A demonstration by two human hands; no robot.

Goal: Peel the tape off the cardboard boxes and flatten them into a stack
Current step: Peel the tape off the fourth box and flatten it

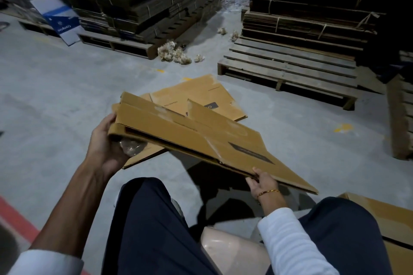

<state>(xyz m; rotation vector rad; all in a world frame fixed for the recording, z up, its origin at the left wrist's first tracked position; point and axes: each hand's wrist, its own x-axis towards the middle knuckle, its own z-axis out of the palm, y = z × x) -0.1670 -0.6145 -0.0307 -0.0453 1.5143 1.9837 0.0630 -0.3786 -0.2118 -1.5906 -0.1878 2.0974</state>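
I've got flattened box [201, 138] gripped: left hand [105, 147] at far corner w/ tape wad, right hand [261, 182] pinching near edge. Light, stiff, floppy flaps; hold edges.

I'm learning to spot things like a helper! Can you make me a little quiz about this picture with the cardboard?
1. True or false: the flattened box is held with both hands.
2. What lies on the floor just beyond the held box? A) flat cardboard B) a broom C) a bucket
3. Fill in: the left hand also holds a crumpled wad of clear ____.

Key:
1. True: the right hand grips its near edge, the left hand its left end.
2. A: flat cardboard.
3. Tape, as best it shows.
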